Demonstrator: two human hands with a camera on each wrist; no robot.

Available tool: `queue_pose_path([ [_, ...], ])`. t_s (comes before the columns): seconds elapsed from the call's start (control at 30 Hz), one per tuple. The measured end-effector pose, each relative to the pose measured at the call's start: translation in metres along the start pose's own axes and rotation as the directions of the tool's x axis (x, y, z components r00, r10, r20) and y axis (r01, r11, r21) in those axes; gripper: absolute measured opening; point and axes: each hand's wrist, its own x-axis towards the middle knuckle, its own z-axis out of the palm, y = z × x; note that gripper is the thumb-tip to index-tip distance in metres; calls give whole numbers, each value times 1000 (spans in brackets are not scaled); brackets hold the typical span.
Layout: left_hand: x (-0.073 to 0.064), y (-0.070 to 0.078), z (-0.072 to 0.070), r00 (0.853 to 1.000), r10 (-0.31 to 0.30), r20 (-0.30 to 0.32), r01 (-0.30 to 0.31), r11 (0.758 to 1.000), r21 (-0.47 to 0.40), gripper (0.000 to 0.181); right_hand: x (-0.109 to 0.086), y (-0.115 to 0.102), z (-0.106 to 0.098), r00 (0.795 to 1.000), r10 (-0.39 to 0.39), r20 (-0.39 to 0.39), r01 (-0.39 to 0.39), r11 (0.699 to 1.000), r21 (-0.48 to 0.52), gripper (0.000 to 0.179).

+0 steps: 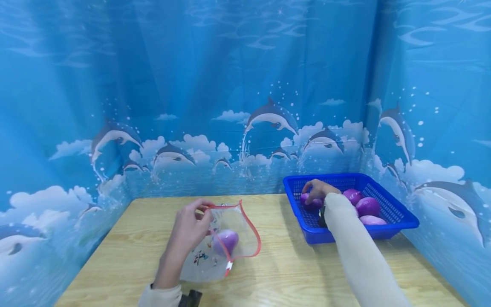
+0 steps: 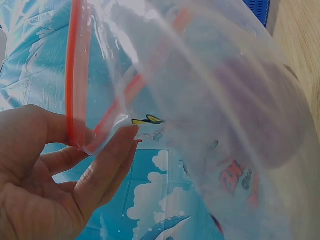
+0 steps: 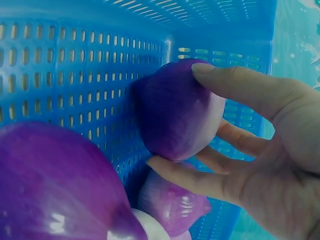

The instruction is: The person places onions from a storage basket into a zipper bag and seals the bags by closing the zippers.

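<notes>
My left hand (image 1: pixel 193 224) pinches the red-trimmed edge of a clear zip bag (image 1: pixel 245 232), whose mouth gapes to the right. Inside the bag lies one purple onion (image 1: pixel 227 241), blurred through the plastic in the left wrist view. Over in the blue basket (image 1: pixel 312 232), my right hand (image 1: pixel 320 191) grips another purple onion (image 3: pixel 175 110), thumb on its upper side and fingers around its lower side. Just below that one, a smaller, paler onion (image 3: pixel 172 202) shows under the fingers. A large purple onion (image 3: pixel 55 180) sits close by in the right wrist view.
More purple onions (image 1: pixel 369 207) lie in the right part of the basket. Both basket and bag are on a light wooden table (image 1: pixel 284 277). Blue curtains printed with dolphins (image 1: pixel 272 117) enclose the table at the back and both sides.
</notes>
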Motion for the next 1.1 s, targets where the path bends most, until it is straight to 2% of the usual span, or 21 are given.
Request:
queue_pose_path([
  [0.17,0,0,0,1000,0,3,0,1000,-3,28,0,-2,2,1000,-6,-13,6,999,-43,46],
  [0.33,0,-1,0,1000,7,2,-7,1000,-1,28,-2,-4,1,999,42,17,-41,999,-25,48],
  [0.43,0,-1,-1,1000,11,-1,-11,1000,3,28,-4,-3,0,999,36,39,-35,999,-22,49],
  [0.67,0,-1,-2,1000,16,-1,-16,1000,9,27,-11,-2,-2,996,-6,94,1,999,52,50],
  [0.9,0,-2,-1,1000,17,-1,-17,1000,12,27,-21,-5,-13,983,-98,153,78,988,134,53],
  [1.1,0,-1,-1,1000,12,5,-12,1000,9,28,-32,-18,-30,974,-180,135,160,976,146,49],
])
